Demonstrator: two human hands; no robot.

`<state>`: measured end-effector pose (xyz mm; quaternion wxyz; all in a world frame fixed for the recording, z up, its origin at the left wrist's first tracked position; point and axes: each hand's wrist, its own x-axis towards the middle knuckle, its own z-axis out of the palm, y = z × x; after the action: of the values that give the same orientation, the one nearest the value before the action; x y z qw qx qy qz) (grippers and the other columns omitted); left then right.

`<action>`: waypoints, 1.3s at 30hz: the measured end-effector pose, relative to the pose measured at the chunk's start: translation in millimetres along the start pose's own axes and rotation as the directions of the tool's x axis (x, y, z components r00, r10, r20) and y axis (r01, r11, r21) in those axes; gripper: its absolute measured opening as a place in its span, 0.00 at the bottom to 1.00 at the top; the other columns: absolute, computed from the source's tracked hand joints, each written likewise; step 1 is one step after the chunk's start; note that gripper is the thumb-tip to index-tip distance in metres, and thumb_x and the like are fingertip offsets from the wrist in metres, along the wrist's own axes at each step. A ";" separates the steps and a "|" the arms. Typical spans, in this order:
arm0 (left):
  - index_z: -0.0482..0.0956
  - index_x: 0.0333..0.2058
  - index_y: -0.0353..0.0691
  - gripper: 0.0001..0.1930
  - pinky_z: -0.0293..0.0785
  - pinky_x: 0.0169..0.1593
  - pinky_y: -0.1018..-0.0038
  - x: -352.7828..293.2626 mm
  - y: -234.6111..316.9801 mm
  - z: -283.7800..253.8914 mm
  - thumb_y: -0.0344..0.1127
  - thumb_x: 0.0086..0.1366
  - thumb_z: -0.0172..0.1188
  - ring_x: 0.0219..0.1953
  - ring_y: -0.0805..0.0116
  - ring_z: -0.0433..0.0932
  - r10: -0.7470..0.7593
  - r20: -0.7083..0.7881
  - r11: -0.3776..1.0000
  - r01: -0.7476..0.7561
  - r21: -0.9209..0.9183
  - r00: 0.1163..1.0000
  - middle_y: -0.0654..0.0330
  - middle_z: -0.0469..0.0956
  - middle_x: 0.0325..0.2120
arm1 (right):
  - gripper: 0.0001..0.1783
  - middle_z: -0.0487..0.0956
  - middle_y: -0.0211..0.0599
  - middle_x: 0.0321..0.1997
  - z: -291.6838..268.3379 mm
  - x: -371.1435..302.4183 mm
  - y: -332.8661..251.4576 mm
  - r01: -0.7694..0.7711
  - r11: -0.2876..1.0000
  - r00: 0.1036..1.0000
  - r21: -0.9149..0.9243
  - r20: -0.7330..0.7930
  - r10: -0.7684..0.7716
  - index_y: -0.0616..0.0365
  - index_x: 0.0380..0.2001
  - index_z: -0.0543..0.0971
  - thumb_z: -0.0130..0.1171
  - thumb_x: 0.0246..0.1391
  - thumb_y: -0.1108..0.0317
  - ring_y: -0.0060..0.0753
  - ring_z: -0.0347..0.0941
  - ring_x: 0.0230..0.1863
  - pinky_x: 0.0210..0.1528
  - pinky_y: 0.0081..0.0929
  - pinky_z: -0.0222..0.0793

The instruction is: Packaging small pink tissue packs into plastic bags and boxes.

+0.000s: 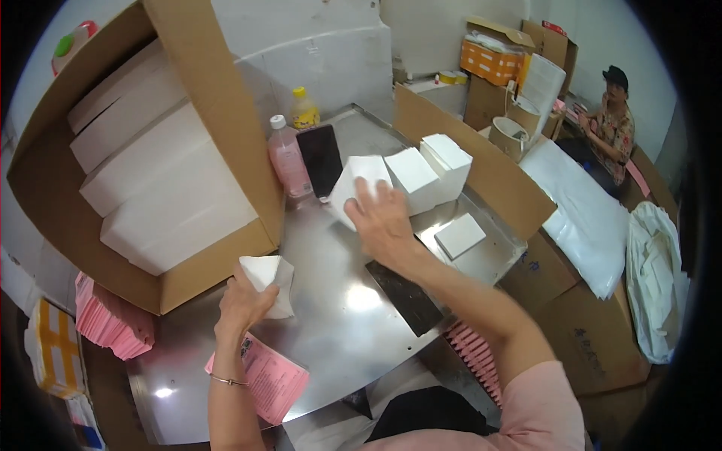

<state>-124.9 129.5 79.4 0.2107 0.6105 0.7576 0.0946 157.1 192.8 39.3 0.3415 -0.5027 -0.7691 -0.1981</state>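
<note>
White boxes everywhere, basically. The left hand (244, 301) sits at lower centre-left of the frame, closed around a small white carton (267, 282) that looks half-folded. The right hand (382, 218) is spread flat at centre, fingers resting on the nearest folded box (355, 180) in a row of three just above centre. All this is on a shiny metal surface (338, 331). These look like thin card, so I'd guess super light, stiff-ish but easy to crush; better to pinch by the edges or corners than squeeze the sides. Pink leaflet (267, 376) lies under the left wrist, big cardboard crate (150, 158) of white packs fills the upper left.
</note>
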 end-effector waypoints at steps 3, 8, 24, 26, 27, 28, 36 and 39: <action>0.46 0.68 0.33 0.52 0.67 0.62 0.56 0.9 12.0 3.5 0.50 0.52 0.65 0.59 0.38 0.70 0.022 0.040 0.999 -0.023 0.039 0.999 0.34 0.67 0.59 | 0.30 0.66 0.57 0.61 14.5 -0.2 24.4 0.387 0.783 0.907 -0.487 0.351 -0.230 0.60 0.44 0.76 0.69 0.32 0.67 0.59 0.62 0.62 0.58 0.54 0.59; 0.56 0.64 0.33 0.49 0.70 0.59 0.58 -1.0 9.7 8.0 0.49 0.47 0.69 0.56 0.44 0.74 0.103 0.037 0.985 -0.107 0.135 0.994 0.41 0.74 0.52 | 0.32 0.69 0.54 0.57 -37.9 -50.6 30.7 -0.057 0.987 0.998 -0.150 -0.010 0.056 0.62 0.47 0.76 0.72 0.34 0.64 0.55 0.63 0.61 0.57 0.50 0.61; 0.68 0.58 0.42 0.30 0.71 0.52 0.51 99.1 115.6 80.1 0.53 0.63 0.57 0.54 0.58 0.73 0.427 0.338 0.212 0.271 -0.939 0.839 0.56 0.74 0.52 | 0.19 0.80 0.59 0.40 -42.7 -65.5 182.4 -0.570 0.763 0.746 0.306 -0.197 0.636 0.62 0.51 0.79 0.50 0.59 0.71 0.52 0.79 0.40 0.44 0.38 0.72; 0.67 0.59 0.43 0.30 0.71 0.52 0.49 101.4 118.3 81.5 0.53 0.64 0.56 0.53 0.58 0.73 0.406 0.377 0.257 0.292 -0.921 0.832 0.56 0.74 0.52 | 0.17 0.83 0.40 0.38 -28.8 -49.2 190.7 -0.696 0.516 0.588 0.500 -0.015 0.809 0.64 0.50 0.80 0.55 0.60 0.69 0.25 0.76 0.39 0.45 0.27 0.70; 0.68 0.59 0.42 0.30 0.72 0.52 0.51 103.0 121.0 84.1 0.53 0.64 0.55 0.53 0.58 0.72 0.397 0.362 0.304 0.252 -0.919 0.844 0.56 0.73 0.51 | 0.17 0.83 0.40 0.38 -23.1 -51.0 193.5 -0.696 0.512 0.587 0.504 -0.012 0.809 0.64 0.50 0.80 0.55 0.60 0.69 0.25 0.76 0.39 0.45 0.27 0.70; 0.68 0.59 0.42 0.30 0.72 0.51 0.52 104.5 123.7 85.6 0.53 0.64 0.54 0.53 0.59 0.72 0.390 0.347 0.349 0.212 -0.913 0.853 0.56 0.73 0.51 | 0.18 0.84 0.37 0.38 -18.9 -53.7 197.1 -0.654 0.492 0.610 0.575 0.016 0.792 0.64 0.51 0.79 0.56 0.60 0.68 0.24 0.75 0.39 0.46 0.26 0.70; 0.72 0.55 0.40 0.28 0.75 0.45 0.65 148.7 146.2 86.3 0.54 0.63 0.54 0.45 0.65 0.75 0.416 0.349 0.511 0.102 -0.854 0.840 0.58 0.76 0.45 | 0.19 0.78 0.30 0.30 -87.1 -112.8 117.3 -0.653 0.504 0.583 0.565 -0.049 0.811 0.67 0.50 0.78 0.54 0.62 0.64 0.21 0.70 0.35 0.40 0.25 0.67; 0.72 0.54 0.39 0.30 0.73 0.38 0.74 184.0 179.7 123.8 0.55 0.62 0.58 0.36 0.70 0.77 0.496 0.267 0.490 -0.012 -0.872 0.826 0.60 0.78 0.39 | 0.20 0.69 0.23 0.25 -100.2 -143.2 82.3 -0.733 0.431 0.482 0.526 -0.045 0.875 0.66 0.53 0.77 0.52 0.66 0.62 0.16 0.61 0.29 0.30 0.22 0.59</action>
<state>57.5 335.5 3.4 0.6436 0.5430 0.4331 0.3215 301.9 70.8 1.3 0.6139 -0.6820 -0.3863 0.0938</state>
